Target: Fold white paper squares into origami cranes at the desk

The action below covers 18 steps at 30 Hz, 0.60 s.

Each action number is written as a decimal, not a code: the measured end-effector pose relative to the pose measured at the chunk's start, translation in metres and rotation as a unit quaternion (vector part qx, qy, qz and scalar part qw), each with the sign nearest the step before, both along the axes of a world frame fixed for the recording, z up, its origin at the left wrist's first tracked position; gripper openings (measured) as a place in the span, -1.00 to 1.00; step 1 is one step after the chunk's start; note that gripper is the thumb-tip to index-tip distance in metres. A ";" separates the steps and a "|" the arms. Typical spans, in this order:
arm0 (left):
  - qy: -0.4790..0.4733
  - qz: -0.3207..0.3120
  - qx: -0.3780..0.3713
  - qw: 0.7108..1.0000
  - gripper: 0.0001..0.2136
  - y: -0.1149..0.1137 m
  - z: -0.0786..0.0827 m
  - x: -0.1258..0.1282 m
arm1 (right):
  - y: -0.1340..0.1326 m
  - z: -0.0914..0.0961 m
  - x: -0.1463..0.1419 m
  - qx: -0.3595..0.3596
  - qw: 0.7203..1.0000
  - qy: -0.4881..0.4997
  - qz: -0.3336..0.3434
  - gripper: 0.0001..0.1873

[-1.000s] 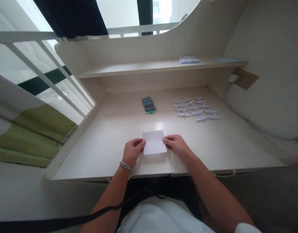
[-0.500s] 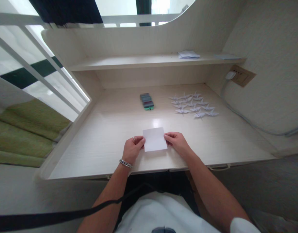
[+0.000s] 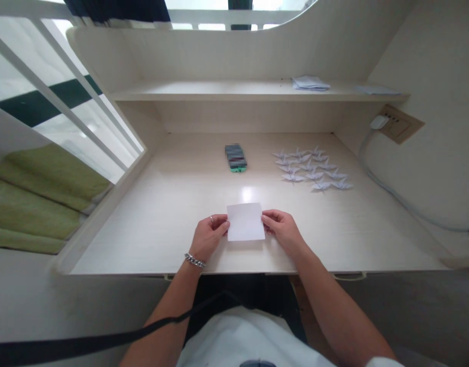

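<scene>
Pale desk (image 3: pixel 150 219), white paper (image 3: pixel 246 222) between both hands (image 3: pixel 208 237) (image 3: pixel 285 232).

The left hand (image 3: pixel 209 237) and right hand (image 3: pixel 283 229) block the paper's (image 3: pixel 245 222) sides. Open desk (image 3: pixel 203 188) leaves passage just beyond the paper; farther past it, a phone (image 3: pixel 236 158), a shelf (image 3: pixel 211 88) and, rightward, cranes (image 3: pixel 313 176) obstruct.

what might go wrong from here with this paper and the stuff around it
The white sheet is pinched only near its side edges, by the left hand and the right hand; an uneven pull might crease or tear it.
The paper cranes sit close together beyond the right hand, so a wide reach that way could knock or crush some.
</scene>
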<state>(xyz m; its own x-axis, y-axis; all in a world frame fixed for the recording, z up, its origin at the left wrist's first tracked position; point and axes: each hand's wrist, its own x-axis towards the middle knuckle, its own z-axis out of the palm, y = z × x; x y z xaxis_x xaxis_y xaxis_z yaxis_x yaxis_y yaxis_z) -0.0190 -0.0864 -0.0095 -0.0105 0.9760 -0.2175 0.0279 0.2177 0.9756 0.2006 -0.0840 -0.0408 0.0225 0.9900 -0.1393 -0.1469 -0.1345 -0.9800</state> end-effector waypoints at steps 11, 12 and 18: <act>0.042 -0.008 0.035 0.998 -0.68 0.015 0.004 0.009 | -0.005 0.012 -0.004 -0.075 0.993 0.035 -0.088 -0.72; 0.034 -0.018 0.035 0.999 -0.65 0.015 0.003 0.010 | -0.007 0.013 -0.005 -0.081 0.990 0.049 -0.102 -0.72; 0.053 -0.032 0.050 0.997 -0.66 0.020 0.000 0.011 | -0.022 0.022 -0.007 -0.111 0.985 0.089 -0.102 -0.65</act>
<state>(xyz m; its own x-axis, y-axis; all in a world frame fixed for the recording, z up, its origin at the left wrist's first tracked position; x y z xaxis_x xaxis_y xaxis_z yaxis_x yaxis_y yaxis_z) -0.0082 -0.0664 -0.0092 0.0341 0.9921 -0.1206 0.1428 0.1146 0.9831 0.1936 -0.1055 -0.0187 0.1733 0.9119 -0.3721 -0.3593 -0.2932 -0.8860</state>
